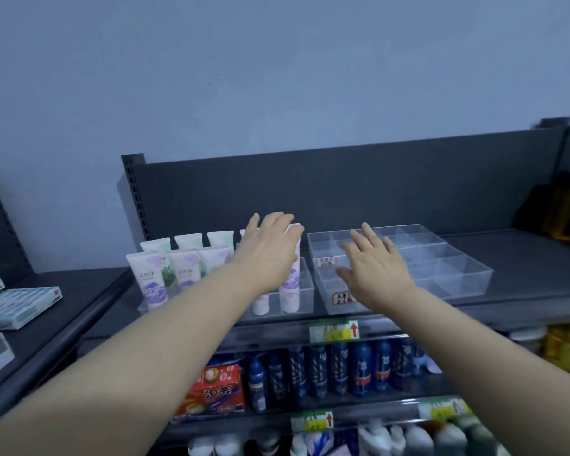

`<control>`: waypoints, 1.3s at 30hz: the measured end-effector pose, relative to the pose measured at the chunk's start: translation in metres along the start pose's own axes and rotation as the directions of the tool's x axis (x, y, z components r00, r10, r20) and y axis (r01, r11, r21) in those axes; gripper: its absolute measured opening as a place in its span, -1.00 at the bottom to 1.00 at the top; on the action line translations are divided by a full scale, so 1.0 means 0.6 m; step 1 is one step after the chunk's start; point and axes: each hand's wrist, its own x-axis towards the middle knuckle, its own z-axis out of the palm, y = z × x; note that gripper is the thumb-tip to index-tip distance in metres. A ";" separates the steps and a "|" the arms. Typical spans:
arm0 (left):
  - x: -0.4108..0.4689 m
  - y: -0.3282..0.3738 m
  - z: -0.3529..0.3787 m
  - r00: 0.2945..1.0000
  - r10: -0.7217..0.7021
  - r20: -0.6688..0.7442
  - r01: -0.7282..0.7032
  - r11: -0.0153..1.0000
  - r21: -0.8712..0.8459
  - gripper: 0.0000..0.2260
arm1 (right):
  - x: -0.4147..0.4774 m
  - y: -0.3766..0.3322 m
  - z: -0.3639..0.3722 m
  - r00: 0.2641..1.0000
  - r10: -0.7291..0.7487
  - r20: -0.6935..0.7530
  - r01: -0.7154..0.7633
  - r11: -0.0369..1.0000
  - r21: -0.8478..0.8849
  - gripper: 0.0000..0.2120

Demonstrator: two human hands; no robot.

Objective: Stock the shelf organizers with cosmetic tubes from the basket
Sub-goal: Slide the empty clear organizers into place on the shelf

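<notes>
Top shelf [524, 258]: the left organizer [305, 291] is nearly full of upright tubes [152, 281], the right organizer [458, 278] holds none. The left hand [267, 255] covers the end tube [290, 291], its grip unclear; the right hand [375, 271] hovers, spread and holding nothing. No basket shows. Tube labels are blurred; a red box [218, 390] below bears Chinese characters

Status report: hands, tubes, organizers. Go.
Left hand open, fingers on a standing tube in the left organizer. Right hand open over the empty right organizer. Basket not in view.
</notes>
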 end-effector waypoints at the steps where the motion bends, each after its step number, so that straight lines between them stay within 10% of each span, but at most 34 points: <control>1: 0.002 0.015 -0.002 0.999 0.031 -0.011 -0.031 0.999 -0.015 -0.56 | -0.014 0.014 -0.002 0.999 0.025 0.021 -0.025 1.000 0.011 -0.50; 14: 0.073 0.221 0.004 0.952 0.128 0.277 -0.057 0.966 -0.250 -0.57 | -0.133 0.240 -0.036 0.969 0.192 0.154 -0.195 0.981 0.003 -0.49; 25: 0.100 0.339 0.060 0.880 -0.075 0.468 0.168 0.973 -0.160 -0.42 | -0.130 0.391 -0.007 0.958 -0.022 0.285 0.011 0.999 0.040 -0.50; 39: 0.150 0.322 0.076 0.922 -0.202 0.330 0.280 0.936 -0.211 -0.58 | -0.008 0.381 0.048 0.984 -0.119 0.133 0.098 0.983 0.158 -0.55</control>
